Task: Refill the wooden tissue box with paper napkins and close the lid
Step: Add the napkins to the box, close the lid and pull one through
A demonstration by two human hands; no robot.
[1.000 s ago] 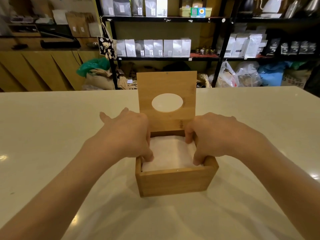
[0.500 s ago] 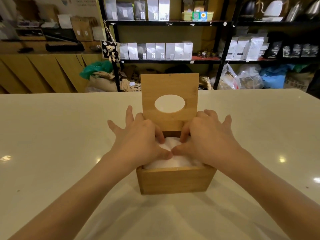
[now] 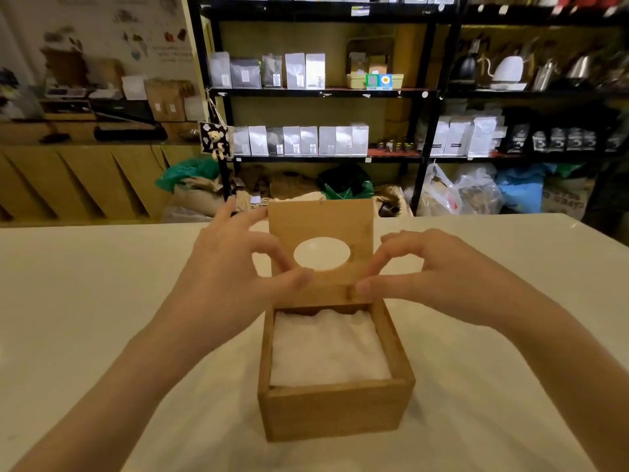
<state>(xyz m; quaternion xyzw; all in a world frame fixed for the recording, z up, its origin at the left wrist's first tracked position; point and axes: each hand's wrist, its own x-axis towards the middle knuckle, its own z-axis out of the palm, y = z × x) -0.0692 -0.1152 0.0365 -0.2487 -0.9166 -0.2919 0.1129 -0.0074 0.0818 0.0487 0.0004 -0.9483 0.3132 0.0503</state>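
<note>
Wooden box (image 3: pixel 335 408) sits mid-table (image 3: pixel 85 301), toward the near edge, filled with white napkins (image 3: pixel 328 349). Lid (image 3: pixel 321 223) upright at the box's far side. Left hand (image 3: pixel 224 277) and right hand (image 3: pixel 432 277) flank the lid, fingers loosely curved, thumbs at its lower edge; firm grip unclear.

white counter (image 3: pixel 85 301), black shelving (image 3: pixel 422 97), wood-panelled cabinets (image 3: pixel 68 185)

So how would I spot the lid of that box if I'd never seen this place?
Find the pale table in front of the dark shelves. The only wooden box on it holds white napkins. The lid is the board standing upright at its far edge, the only piece with an oval hole.
</note>
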